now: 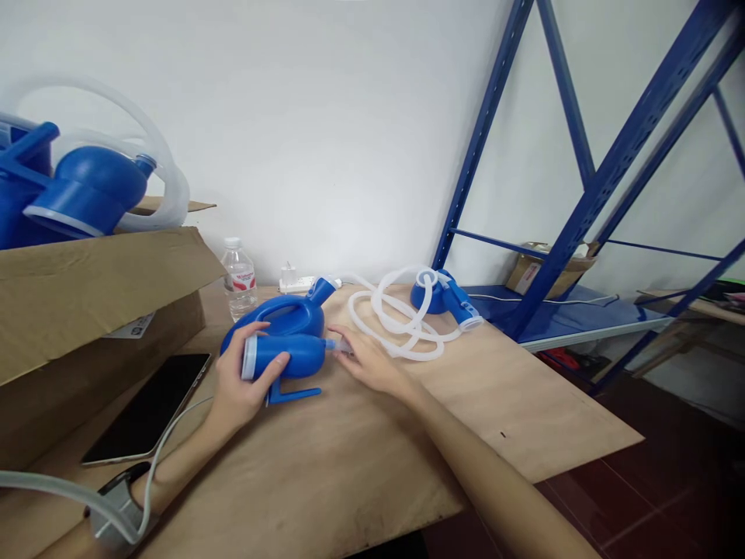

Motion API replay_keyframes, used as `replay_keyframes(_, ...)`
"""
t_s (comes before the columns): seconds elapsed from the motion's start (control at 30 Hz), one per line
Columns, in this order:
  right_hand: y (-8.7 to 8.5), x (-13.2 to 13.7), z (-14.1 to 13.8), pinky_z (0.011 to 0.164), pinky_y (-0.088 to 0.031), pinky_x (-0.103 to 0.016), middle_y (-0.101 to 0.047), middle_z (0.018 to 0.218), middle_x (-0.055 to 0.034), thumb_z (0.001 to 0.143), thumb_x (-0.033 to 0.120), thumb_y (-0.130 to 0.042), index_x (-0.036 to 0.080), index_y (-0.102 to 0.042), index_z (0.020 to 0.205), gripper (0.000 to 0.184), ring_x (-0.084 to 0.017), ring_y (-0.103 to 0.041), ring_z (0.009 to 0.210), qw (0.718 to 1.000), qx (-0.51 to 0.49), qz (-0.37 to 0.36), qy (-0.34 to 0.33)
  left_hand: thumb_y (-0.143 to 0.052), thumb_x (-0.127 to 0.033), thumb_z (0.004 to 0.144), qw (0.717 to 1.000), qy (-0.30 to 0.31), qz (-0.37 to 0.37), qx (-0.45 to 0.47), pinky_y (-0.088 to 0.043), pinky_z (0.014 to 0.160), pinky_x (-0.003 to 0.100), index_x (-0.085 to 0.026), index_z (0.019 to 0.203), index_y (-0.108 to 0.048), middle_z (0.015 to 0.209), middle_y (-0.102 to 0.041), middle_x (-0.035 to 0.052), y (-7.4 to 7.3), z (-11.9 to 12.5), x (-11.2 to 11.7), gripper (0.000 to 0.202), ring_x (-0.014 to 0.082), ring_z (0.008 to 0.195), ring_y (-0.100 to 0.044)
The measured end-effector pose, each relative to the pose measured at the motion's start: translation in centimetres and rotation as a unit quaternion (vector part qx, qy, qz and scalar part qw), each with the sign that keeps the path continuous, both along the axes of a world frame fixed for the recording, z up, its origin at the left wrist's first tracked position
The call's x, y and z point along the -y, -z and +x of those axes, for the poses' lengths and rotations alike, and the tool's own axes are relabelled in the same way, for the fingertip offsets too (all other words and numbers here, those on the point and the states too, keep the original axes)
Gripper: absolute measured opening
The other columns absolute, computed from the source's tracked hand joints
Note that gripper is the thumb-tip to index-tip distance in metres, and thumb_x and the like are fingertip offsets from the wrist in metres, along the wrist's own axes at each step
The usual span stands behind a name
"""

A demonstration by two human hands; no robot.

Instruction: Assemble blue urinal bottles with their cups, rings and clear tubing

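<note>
A white wall [326, 140] is seen behind a wooden table [372, 481] in the head view, with blue metal shelving [640, 132] at the right and a small carton [550, 268] set on its lower shelf. Near the middle of the table, a blue container [296, 357] is held on its side, its white-rimmed wide end turned left, its narrow neck turned right and its handle hanging below. Whether it is also supported by the table cannot be told.

The wide end is gripped by the left hand [238, 384], its fingers curved around it with the thumb laid along the near side. At the neck, a translucent tip [342, 345] is pinched between the nearly closed fingers of the right hand [369, 361].

Just behind, a second blue container [306, 322] with a looped handle is partly hidden. Farther right, translucent tubing [407, 314] is coiled on the table beside another blue piece [427, 299]. At the left, more blue containers [96, 186] are piled in an open cardboard box [87, 291]. A water bottle [240, 276] is placed near the wall, with a white power strip [306, 284] beyond it, and a dark-screened tablet [151, 407] lies beside the box. A grey device [119, 505] with a cable is worn on the left wrist.
</note>
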State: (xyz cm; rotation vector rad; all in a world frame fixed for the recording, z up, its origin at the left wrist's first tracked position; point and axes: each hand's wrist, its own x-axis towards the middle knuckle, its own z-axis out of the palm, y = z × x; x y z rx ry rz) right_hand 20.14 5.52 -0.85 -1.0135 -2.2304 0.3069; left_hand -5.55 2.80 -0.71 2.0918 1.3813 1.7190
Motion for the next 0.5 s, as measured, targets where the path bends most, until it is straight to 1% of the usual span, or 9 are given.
replay_keyframes(0.07,0.2,0.3,-0.4,0.103,-0.05,-0.044,-0.065,0.134,-0.0111,0.093,0.011,-0.051,0.024,-0.04,0.152,0.061,-0.025,-0.064,0.119,0.999,0.013,-0.01,-0.038,-0.07,-0.046,0.085,0.996,0.035,0.057,-0.061,-0.056,0.087,0.038,-0.025,0.123,-0.058,0.105,-0.069,0.0037,0.3,0.3,0.3,0.045,0.0242,0.092,-0.07)
replay_keyframes(0.13,0.4,0.5,-0.6,0.109,-0.047,-0.044,-0.06,0.142,-0.0105,0.088,0.005,-0.049,0.026,-0.035,0.156,0.073,-0.025,-0.058,0.129,0.994,0.039,-0.02,-0.096,-0.072,-0.043,0.084,0.987,0.077,0.1,-0.105,-0.056,0.088,0.037,-0.025,0.124,-0.056,0.108,-0.07,0.0045,0.6,0.7,0.6,0.046,0.024,0.094,-0.071)
replay_keyframes(0.2,0.3,0.5,-0.4,0.111,-0.045,-0.044,-0.055,0.148,-0.0111,0.086,0.004,-0.052,0.027,-0.031,0.159,0.079,-0.025,-0.053,0.136,0.989,0.058,-0.029,-0.136,-0.072,-0.042,0.085,0.984,0.089,0.102,-0.115,-0.056,0.087,0.035,-0.025,0.124,-0.056,0.109,-0.07,0.0048,0.8,1.0,0.7,0.046,0.0237,0.095,-0.071)
replay_keyframes(0.27,0.1,0.2,0.2,0.109,-0.047,-0.043,-0.055,0.147,-0.0126,0.087,0.007,-0.058,0.025,-0.031,0.159,0.079,-0.025,-0.054,0.134,0.989,0.054,-0.032,-0.134,-0.07,-0.044,0.086,0.992,0.062,0.064,-0.093,-0.056,0.087,0.036,-0.024,0.124,-0.057,0.107,-0.07,0.0044,0.9,1.0,0.6,0.045,0.0237,0.094,-0.071)
replay_keyframes(0.33,-0.3,-0.1,1.1,0.103,-0.05,-0.041,-0.062,0.135,-0.0121,0.09,0.013,-0.062,0.024,-0.037,0.157,0.072,-0.024,-0.061,0.122,0.994,0.034,-0.028,-0.099,-0.068,-0.048,0.087,0.998,0.026,0.022,-0.053,-0.055,0.088,0.038,-0.024,0.123,-0.058,0.105,-0.069,0.0042,0.9,0.8,0.4,0.045,0.0245,0.094,-0.07)
replay_keyframes(0.37,-0.5,-0.4,1.6,0.099,-0.052,-0.04,-0.066,0.127,-0.0107,0.091,0.016,-0.063,0.023,-0.043,0.153,0.066,-0.023,-0.064,0.113,0.997,0.02,-0.023,-0.075,-0.067,-0.05,0.086,0.999,0.013,0.003,-0.034,-0.055,0.089,0.039,-0.024,0.123,-0.058,0.105,-0.068,0.0042,0.9,0.7,0.2,0.046,0.025,0.094,-0.069)
replay_keyframes(0.43,-0.6,-0.8,2.3,0.093,-0.054,-0.038,-0.071,0.113,-0.0081,0.092,0.024,-0.067,0.022,-0.059,0.14,0.048,-0.022,-0.067,0.1,0.999,-0.009,-0.014,-0.035,-0.067,-0.054,0.086,1.0,-0.002,-0.024,-0.001,-0.054,0.088,0.039,-0.024,0.122,-0.059,0.105,-0.067,0.0044,0.9,0.4,0.0,0.047,0.0257,0.095,-0.068)
replay_keyframes(0.5,-0.5,-1.1,2.5,0.089,-0.054,-0.036,-0.074,0.106,-0.007,0.093,0.033,-0.069,0.02,-0.071,0.121,0.031,-0.022,-0.069,0.096,0.999,-0.028,-0.016,-0.016,-0.067,-0.056,0.085,0.999,-0.004,-0.041,0.019,-0.054,0.087,0.039,-0.024,0.121,-0.06,0.106,-0.066,0.0045,0.9,0.3,0.0,0.049,0.0257,0.095,-0.067)
